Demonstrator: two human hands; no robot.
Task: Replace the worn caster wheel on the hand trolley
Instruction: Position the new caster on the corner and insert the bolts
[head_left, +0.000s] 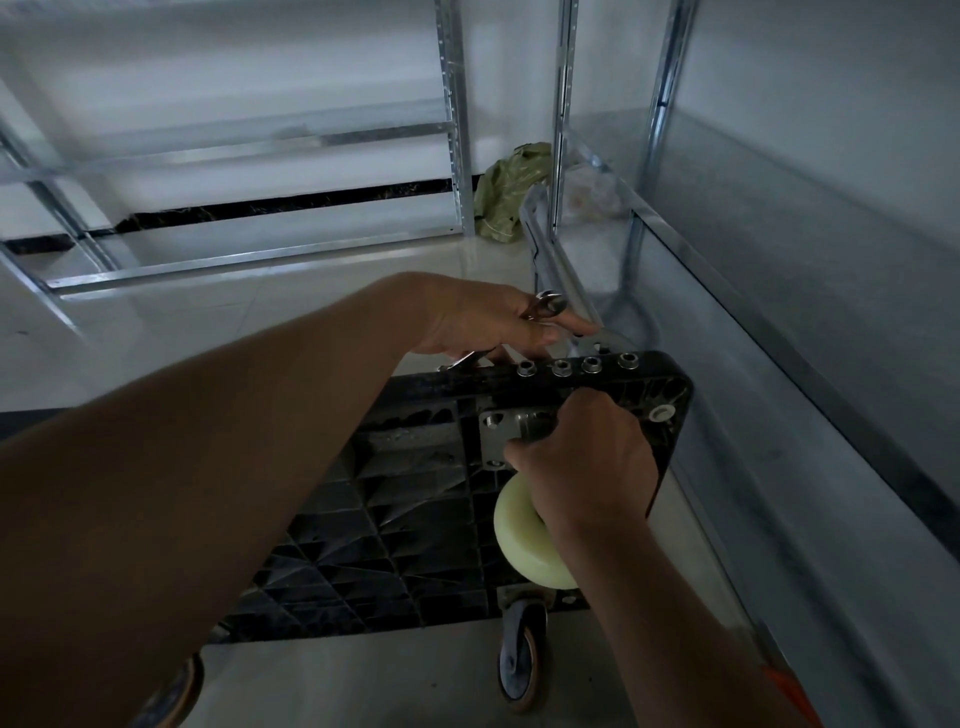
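Note:
The hand trolley's black ribbed deck (395, 530) stands tilted on its side, underside toward me. A pale yellow caster wheel (524, 530) with a grey metal mounting plate (496, 436) sits against the deck's upper right corner. My right hand (587, 457) grips the caster's bracket just above the wheel. My left hand (488, 322) holds a metal wrench (545, 305) at the deck's top edge, its fingers reaching over the rim. Several nuts (561, 368) line that top edge. A worn grey caster (522, 660) hangs at the deck's lower edge.
The trolley's folded metal handle (550, 249) stretches away behind the deck. Metal shelving uprights (457, 119) stand ahead, and a long shelf (779, 312) runs along the right. A green bag (511, 192) and a clear plastic bag (592, 192) lie on the pale floor.

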